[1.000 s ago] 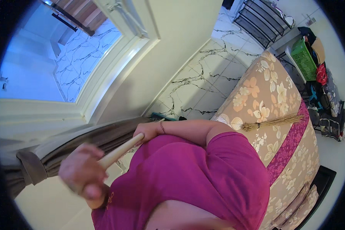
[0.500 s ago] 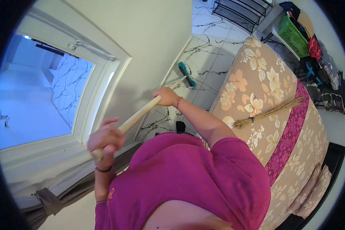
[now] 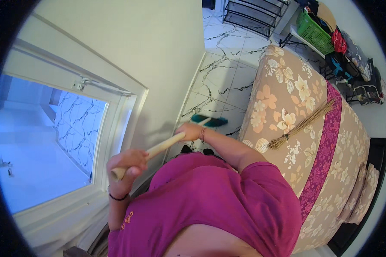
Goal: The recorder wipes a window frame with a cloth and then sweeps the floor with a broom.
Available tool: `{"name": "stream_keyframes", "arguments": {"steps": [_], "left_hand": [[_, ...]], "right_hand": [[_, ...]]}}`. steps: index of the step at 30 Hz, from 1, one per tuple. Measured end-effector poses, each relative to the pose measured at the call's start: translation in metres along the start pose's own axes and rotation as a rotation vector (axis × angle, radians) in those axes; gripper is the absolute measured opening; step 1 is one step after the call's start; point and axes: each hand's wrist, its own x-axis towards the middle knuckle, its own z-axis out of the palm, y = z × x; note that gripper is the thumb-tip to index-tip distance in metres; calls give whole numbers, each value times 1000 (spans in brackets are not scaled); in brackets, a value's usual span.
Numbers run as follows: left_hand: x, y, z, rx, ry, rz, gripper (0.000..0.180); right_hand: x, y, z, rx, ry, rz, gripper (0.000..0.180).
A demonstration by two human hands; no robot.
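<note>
The left hand (image 3: 126, 165) is curled into a fist around the top end of a pale wooden broom handle (image 3: 158, 148), the butt of the stick poking out just below the fingers; a dark band sits on that wrist. Further down the same stick, the right hand (image 3: 192, 131) wraps the shaft with closed fingers, a thin bracelet at its wrist. From there the handle slants down and away to a teal broom head (image 3: 210, 120), which rests on the white marble-patterned floor (image 3: 227, 73) in the narrow strip between the wall and the bed. The motion blurs the head a little, so its bristles cannot be made out.

The person's magenta shirt (image 3: 210, 205) fills the lower middle of the view. To the right lies a bed (image 3: 287, 77) covered in a beige floral spread with a magenta stripe running along it; a bundle of dry twigs, a small hand broom (image 3: 302, 124), lies on top of the spread. To the left, a plain cream wall (image 3: 137, 43) holds a white-framed window (image 3: 116, 124) giving onto a bright, veined-tile surface outside. At the far end of the room stand a black wire rack (image 3: 253, 13), a green plastic basket (image 3: 315, 30) and a heap of clothes and bags (image 3: 356, 64).
</note>
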Motion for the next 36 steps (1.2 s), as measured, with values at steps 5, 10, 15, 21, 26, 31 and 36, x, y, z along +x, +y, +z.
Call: {"name": "stream_keyframes", "arguments": {"steps": [5, 10, 15, 21, 26, 31, 36], "left_hand": [[52, -13, 2, -108, 590, -33, 34], [89, 14, -39, -381, 91, 374, 39], [154, 27, 0, -299, -116, 313, 49], [243, -28, 48, -361, -77, -24, 46], [314, -57, 91, -259, -285, 27, 34], [363, -75, 117, -150, -280, 44, 30], [393, -79, 130, 11, -327, 171, 30]], "right_hand": [[39, -38, -54, -201, 395, 222, 17], [59, -92, -88, -102, 616, -37, 14], [53, -77, -109, -207, 70, 65, 27], [36, 2, -153, -136, -13, 175, 26], [21, 88, -248, -260, 296, 51, 17], [29, 135, -332, -340, 397, 34, 22], [29, 147, -387, -327, 476, 160, 16]]}}
